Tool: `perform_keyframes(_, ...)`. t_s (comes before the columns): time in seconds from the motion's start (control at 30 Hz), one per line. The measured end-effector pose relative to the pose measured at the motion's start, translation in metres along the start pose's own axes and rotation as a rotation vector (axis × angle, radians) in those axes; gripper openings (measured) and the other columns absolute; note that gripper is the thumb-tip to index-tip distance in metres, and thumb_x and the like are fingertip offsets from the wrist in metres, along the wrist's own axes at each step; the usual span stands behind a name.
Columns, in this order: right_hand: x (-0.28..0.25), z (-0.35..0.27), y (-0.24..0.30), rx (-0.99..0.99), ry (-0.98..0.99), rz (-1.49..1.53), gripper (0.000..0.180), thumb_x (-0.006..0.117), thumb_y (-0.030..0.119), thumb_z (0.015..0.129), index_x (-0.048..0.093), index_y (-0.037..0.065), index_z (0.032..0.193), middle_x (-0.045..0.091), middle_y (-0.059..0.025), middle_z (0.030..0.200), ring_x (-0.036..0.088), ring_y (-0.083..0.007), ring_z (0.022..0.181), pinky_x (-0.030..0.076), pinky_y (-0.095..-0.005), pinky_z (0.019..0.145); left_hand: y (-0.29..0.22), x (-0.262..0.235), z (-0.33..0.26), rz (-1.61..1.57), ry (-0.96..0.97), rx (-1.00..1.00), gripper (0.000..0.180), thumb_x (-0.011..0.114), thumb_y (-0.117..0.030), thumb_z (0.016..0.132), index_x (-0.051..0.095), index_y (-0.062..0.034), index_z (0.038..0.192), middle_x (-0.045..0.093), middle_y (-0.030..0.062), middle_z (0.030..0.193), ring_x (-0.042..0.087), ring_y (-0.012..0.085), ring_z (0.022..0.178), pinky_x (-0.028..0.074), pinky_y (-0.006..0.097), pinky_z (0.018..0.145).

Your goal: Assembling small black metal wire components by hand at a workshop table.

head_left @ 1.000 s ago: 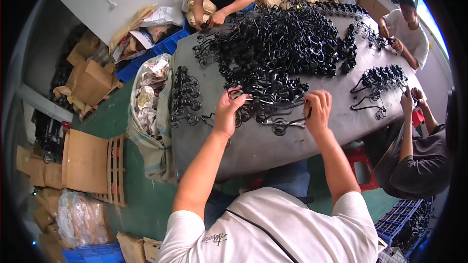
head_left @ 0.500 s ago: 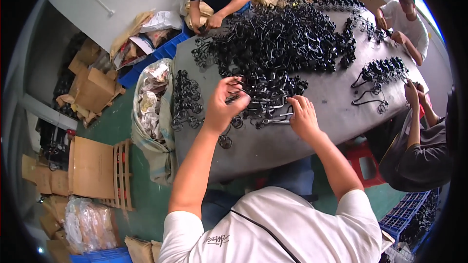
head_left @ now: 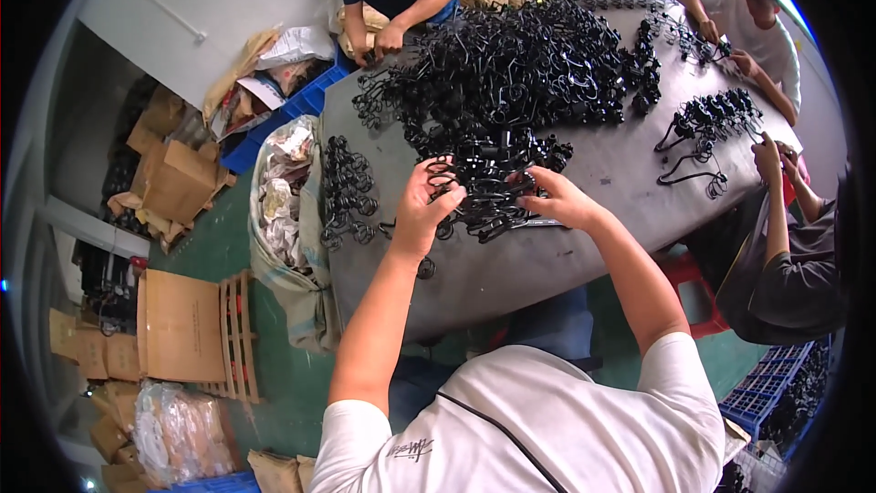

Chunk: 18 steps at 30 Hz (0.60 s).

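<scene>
"At the grey table (head_left: pixel 520 265), what was held, and how?"

"The left hand (head_left: pixel 429 205), half curled, gripped looped ends of black bent parts (head_left: pixel 497 205); the right hand (head_left: pixel 558 197), partly closed, seemed to pinch the opposite ends."

"Why both ends?"

"Probably to keep them aligned, just before the heap (head_left: pixel 520 64)."

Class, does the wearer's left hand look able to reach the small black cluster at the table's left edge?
Probably yes: the left hand is near that cluster, with mostly bare table between, though it may be holding a black loop.
</scene>
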State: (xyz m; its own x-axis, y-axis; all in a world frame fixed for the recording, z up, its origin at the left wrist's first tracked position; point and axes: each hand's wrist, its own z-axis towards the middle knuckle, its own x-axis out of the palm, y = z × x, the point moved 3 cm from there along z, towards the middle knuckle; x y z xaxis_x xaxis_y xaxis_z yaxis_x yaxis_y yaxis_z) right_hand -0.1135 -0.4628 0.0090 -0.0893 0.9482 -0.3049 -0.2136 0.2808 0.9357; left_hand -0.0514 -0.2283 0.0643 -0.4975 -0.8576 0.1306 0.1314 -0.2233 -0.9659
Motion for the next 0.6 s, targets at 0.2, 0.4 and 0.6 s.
perform_keyframes(0.2, -0.004, 0.004, -0.022, -0.182, -0.414, -0.383, 0.029, 0.068, 0.003, 0.080, 0.068, 0.000, 0.109, 0.067, -0.0132, 0.112, 0.061, -0.0291, 0.107, 0.050, -0.0356, 0.092, 0.016, -0.001, 0.007, 0.051, 0.095, -0.091, 0.051, 0.073, -0.012, 0.086, 0.050, -0.0004, 0.130, 0.058, 0.0047, 0.111, 0.059, 0.0125, 0.101, 0.051, 0.029, 0.090)
perform_keyframes(0.4, 0.003, -0.001, -0.001, -0.101, -0.542, -0.306, 0.030, 0.063, -0.001, 0.072, 0.067, -0.002, 0.102, 0.065, -0.0102, 0.123, 0.059, -0.0304, 0.115, 0.048, -0.0382, 0.098, 0.040, -0.012, -0.005, 0.029, 0.022, -0.156, 0.062, 0.076, -0.015, 0.085, 0.045, -0.0004, 0.136, 0.060, 0.0100, 0.113, 0.061, 0.0143, 0.102, 0.051, 0.029, 0.091)
perform_keyframes(0.6, -0.012, -0.004, 0.012, -0.025, -0.531, -0.400, 0.028, 0.060, 0.000, 0.073, 0.066, -0.003, 0.099, 0.064, -0.0122, 0.123, 0.061, -0.0334, 0.111, 0.050, -0.0370, 0.094, 0.032, 0.008, -0.013, 0.186, -0.115, -0.107, 0.064, 0.078, -0.021, 0.086, 0.045, 0.0023, 0.136, 0.067, 0.0077, 0.100, 0.063, 0.0135, 0.093, 0.050, 0.027, 0.088)
